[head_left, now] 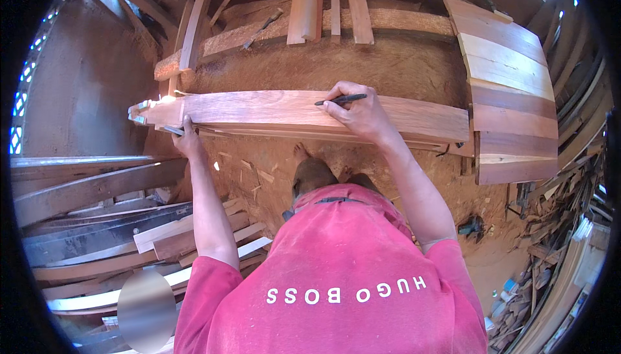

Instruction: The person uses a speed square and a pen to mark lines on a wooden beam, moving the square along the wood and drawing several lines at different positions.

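A long reddish wooden plank [259, 108] lies crosswise in front of me at waist height, on top of thinner boards. My right hand [359, 111] rests on the plank's middle and grips a dark pencil [341, 99], whose tip touches the wood. My left hand [187, 139] holds the plank's near edge toward its left end, fingers curled under it beside a small dark strip. The plank's left end [145, 111] is bright with sunlight.
Stacked wide boards [511, 88] stand at the right, leaning planks [330, 4] at the back. A pile of long boards and offcuts [97, 224] lies at my lower left. Scrap wood [550, 224] crowds the right side. The floor is red dirt [259, 173] with chips.
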Demonstrator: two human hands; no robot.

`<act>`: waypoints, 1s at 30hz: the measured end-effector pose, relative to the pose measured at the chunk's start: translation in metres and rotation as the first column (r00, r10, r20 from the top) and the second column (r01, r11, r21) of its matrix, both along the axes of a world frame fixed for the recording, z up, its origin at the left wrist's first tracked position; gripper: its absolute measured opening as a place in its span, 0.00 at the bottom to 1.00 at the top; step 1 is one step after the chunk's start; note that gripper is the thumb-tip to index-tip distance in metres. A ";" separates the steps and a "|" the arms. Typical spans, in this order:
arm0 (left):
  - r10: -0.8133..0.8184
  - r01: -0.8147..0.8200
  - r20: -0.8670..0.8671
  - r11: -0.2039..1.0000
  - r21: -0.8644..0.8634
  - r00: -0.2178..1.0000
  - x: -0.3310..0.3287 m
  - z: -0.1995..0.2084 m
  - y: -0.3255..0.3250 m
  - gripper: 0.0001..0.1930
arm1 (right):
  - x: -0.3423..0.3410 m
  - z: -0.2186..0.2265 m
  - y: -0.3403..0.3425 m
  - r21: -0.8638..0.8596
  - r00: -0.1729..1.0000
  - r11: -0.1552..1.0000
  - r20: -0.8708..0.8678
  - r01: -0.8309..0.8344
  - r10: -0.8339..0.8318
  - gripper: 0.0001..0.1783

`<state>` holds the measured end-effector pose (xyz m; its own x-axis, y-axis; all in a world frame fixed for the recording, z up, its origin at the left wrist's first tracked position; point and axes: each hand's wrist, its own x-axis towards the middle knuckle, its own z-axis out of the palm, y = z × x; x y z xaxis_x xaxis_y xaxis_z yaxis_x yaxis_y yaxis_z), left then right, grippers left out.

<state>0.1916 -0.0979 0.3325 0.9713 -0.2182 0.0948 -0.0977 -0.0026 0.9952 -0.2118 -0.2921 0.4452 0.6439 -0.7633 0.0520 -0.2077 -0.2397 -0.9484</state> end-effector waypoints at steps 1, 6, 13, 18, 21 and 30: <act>0.007 -0.006 -0.022 1.000 0.004 1.000 -0.002 -0.001 -0.001 0.21 | 0.000 -0.002 0.001 0.007 0.999 1.000 0.033 0.014 -0.015 0.09; 0.039 -0.037 -0.035 0.998 0.052 0.999 0.013 -0.011 0.004 0.19 | -0.012 0.003 0.004 -0.106 0.997 0.994 -0.069 0.025 -0.032 0.08; 0.028 -0.028 0.044 1.000 -0.008 0.999 -0.002 -0.008 -0.006 0.18 | -0.054 0.011 -0.004 -0.266 0.982 0.958 -0.125 0.104 -0.141 0.07; 0.046 -0.046 0.003 0.998 0.046 0.999 0.017 -0.010 0.006 0.21 | -0.152 0.022 -0.013 -0.321 0.808 0.771 -0.026 0.550 -0.588 0.09; 0.008 -0.009 0.058 1.000 0.009 0.998 0.008 -0.015 -0.005 0.21 | -0.236 -0.021 -0.013 -0.334 0.598 0.578 -0.052 0.744 -0.800 0.13; -0.070 0.071 0.013 0.996 -0.057 0.997 0.019 -0.014 0.000 0.24 | -0.243 -0.055 0.019 -0.246 0.519 0.541 -0.155 0.804 -0.841 0.25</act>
<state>0.2103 -0.0978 0.3181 0.9525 -0.2800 0.1200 -0.1069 0.0617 0.9924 -0.4547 -0.2734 0.3897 -0.2646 -0.9545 0.1376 -0.5758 0.0419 -0.8165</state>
